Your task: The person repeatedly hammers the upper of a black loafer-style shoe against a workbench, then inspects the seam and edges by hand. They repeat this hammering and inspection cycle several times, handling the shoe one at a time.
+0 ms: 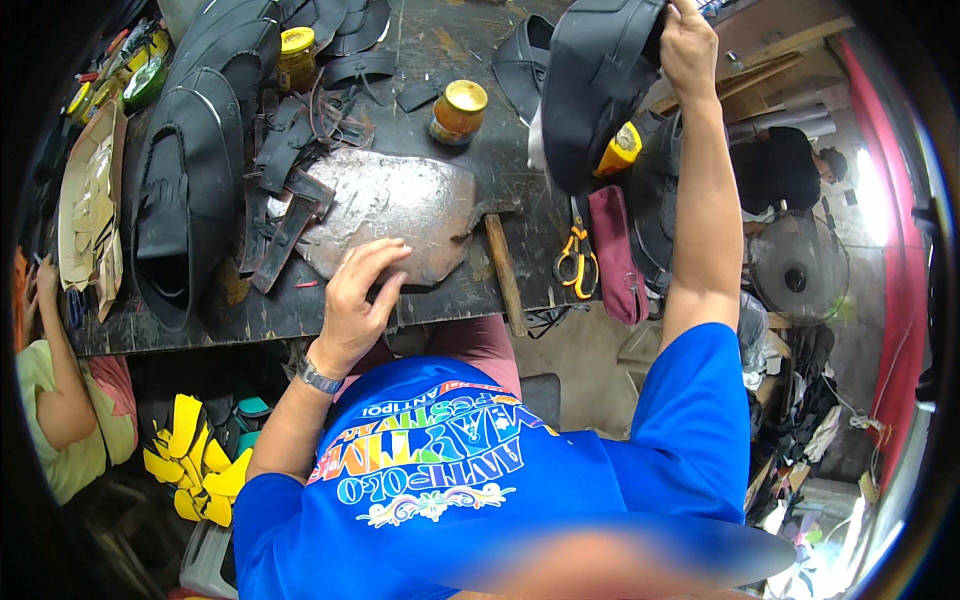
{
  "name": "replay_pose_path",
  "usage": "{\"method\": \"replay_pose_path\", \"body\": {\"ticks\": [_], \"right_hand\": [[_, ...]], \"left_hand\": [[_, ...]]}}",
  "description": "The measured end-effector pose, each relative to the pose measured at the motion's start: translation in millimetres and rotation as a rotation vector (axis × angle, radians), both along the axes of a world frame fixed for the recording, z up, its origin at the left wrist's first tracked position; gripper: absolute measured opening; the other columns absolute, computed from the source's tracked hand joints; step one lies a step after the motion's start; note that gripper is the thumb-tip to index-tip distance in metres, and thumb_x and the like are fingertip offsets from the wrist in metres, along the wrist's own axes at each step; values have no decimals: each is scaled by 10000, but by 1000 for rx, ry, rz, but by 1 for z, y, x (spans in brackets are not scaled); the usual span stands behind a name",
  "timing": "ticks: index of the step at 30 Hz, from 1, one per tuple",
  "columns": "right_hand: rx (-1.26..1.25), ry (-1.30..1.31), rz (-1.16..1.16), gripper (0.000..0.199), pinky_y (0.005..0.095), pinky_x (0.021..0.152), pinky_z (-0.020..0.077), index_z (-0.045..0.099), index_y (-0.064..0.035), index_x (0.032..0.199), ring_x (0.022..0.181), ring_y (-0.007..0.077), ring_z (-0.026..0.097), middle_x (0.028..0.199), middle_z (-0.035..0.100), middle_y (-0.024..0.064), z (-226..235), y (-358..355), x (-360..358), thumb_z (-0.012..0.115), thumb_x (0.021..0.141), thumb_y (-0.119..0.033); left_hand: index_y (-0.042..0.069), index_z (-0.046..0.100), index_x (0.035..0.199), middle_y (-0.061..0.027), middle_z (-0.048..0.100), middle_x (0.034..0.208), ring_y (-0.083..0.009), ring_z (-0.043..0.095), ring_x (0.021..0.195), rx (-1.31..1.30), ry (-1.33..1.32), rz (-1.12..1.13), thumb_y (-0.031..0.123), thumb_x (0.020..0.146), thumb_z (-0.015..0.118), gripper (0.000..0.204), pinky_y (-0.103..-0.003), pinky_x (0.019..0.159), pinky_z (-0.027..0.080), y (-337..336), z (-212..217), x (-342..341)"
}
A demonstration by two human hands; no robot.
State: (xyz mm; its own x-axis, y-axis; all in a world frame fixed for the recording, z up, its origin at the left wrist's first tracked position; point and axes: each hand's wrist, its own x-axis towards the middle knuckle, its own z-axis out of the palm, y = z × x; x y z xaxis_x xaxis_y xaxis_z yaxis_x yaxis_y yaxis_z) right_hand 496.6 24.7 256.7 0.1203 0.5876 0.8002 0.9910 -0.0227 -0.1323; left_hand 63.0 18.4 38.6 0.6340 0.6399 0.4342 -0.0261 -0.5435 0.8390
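My left hand (358, 296) rests with fingers spread on the near edge of a worn grey stone slab (400, 205) lying on the dark workbench (200, 320). My right hand (688, 45) is stretched far out to the upper right, gripping the top of a large dark curved leather piece (590, 90) held up above the bench. A hammer with a wooden handle (503, 270) lies just right of the slab.
Black leather cut pieces and straps (200, 150) crowd the left of the bench. Two glass jars with yellow lids (457, 110) (296, 55) stand at the back. Orange-handled scissors (575, 260) and a maroon pouch (615, 255) lie at right. Another person's arm (55, 370) shows at left. A fan (798, 270) stands at right.
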Motion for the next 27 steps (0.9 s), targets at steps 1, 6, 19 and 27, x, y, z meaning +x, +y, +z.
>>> {"method": "replay_pose_path", "body": {"ticks": [1, 6, 19, 27], "right_hand": [[73, -30, 41, 305, 415, 767, 519, 694, -45, 1102, 834, 360, 688, 878, 691, 227, -2, 17, 15, 465, 902, -24], [80, -58, -100, 300, 440, 745, 518, 703, -43, 1095, 835, 374, 682, 879, 687, 235, -20, 54, 73, 471, 905, -40], [-114, -232, -169, 355, 336, 864, 511, 683, -40, 1096, 961, 270, 682, 1002, 718, 176, 57, -11, 105, 432, 857, 36], [-119, -87, -144, 360, 336, 890, 514, 704, -37, 1106, 974, 280, 691, 1009, 724, 183, 16, -1, 99, 442, 868, 34]], "left_hand": [[30, 684, 1094, -149, 678, 1137, -292, 655, 1066, 72, 24, 51, -37, 842, 680, 261, -361, 925, 512, 2, -5, -1], [27, 707, 976, -133, 707, 984, -305, 669, 929, 53, 18, 81, -72, 812, 680, 194, -363, 840, 519, 4, -15, -2], [54, 721, 932, -94, 707, 907, -275, 667, 855, 21, 3, 24, -72, 779, 697, 200, -354, 749, 520, 7, -11, -2], [31, 713, 929, -107, 708, 912, -271, 665, 859, 0, -13, 9, -83, 797, 682, 177, -343, 782, 517, 7, -12, -5]]}}
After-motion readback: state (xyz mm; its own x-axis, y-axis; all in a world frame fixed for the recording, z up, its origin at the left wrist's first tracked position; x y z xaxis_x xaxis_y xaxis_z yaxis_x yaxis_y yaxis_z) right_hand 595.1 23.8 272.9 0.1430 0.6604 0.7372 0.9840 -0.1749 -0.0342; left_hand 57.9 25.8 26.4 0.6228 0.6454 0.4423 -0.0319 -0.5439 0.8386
